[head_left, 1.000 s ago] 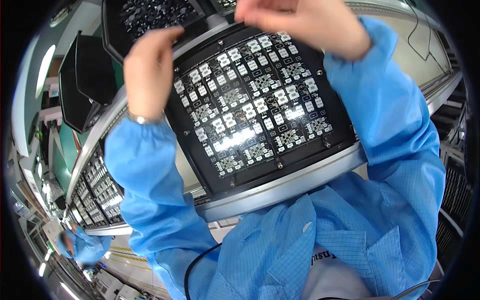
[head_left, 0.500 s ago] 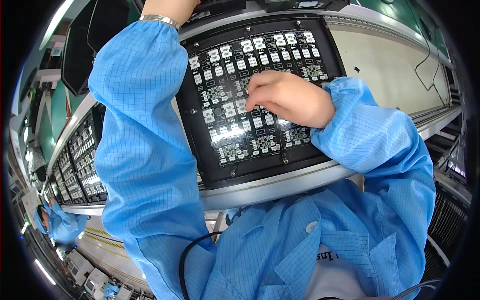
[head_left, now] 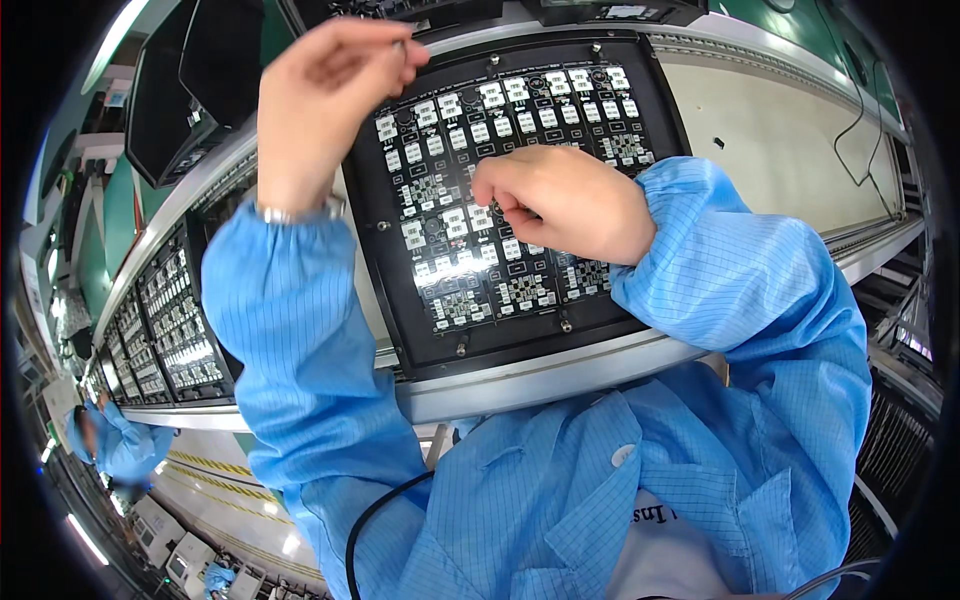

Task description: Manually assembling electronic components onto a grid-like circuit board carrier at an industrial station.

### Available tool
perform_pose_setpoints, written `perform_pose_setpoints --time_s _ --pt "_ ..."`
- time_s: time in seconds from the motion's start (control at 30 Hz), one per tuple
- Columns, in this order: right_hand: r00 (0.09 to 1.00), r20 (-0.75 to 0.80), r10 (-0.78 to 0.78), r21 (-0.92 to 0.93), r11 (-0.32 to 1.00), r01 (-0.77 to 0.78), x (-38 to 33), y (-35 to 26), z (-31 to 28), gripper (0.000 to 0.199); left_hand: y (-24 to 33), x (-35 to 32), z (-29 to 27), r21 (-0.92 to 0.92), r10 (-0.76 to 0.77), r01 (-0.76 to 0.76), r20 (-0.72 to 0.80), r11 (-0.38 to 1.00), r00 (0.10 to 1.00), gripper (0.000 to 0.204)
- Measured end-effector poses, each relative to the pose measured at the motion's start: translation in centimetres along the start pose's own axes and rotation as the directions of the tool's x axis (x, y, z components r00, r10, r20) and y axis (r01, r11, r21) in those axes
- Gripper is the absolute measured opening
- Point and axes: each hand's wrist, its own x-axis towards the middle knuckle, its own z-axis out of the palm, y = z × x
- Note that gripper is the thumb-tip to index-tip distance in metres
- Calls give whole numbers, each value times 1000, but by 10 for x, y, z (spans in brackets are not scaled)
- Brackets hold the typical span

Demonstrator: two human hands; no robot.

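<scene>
A black carrier frame [head_left: 440, 352] holds a dark circuit board panel [head_left: 512, 165] with rows of white connectors and small parts. My right hand [head_left: 570, 200] is over the middle of the panel, fingers curled and tips pinched together close to the white connectors. What those fingers hold, if anything, is hidden. Above the frame's far left corner my left hand [head_left: 335, 90] is raised, thumb and fingers drawn together. A tiny dark bit shows at its fingertips, too small to name. Blue sleeves cover both arms.
Metal conveyor rails [head_left: 560, 372] run along the near and far sides of the frame. More filled board carriers [head_left: 160, 335] stand in line at the left. Black bins [head_left: 415, 15] sit at the far edge, a black box [head_left: 165, 100] at far left. A co-worker [head_left: 120, 445] is at lower left.
My left hand has come back from the far edge, toward me, its fingers now in view. My right hand has shifted slightly left over the panel.
</scene>
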Motion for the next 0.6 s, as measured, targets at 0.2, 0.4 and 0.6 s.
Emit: perform_pose_setpoints --time_s 0.2,0.4,0.6 --pt "1000 -23 -21 -76 997 19 5 -3 10 22 -20 -57 -8 -218 -191 193 30 957 981 25" --pt "996 -32 -89 -117 989 84 -6 -2 -13 21 -20 -58 11 -282 -240 249 66 926 968 26" --pt "797 -581 -165 46 971 235 14 1 -104 13 -10 -73 16 -216 -250 255 50 943 967 20"
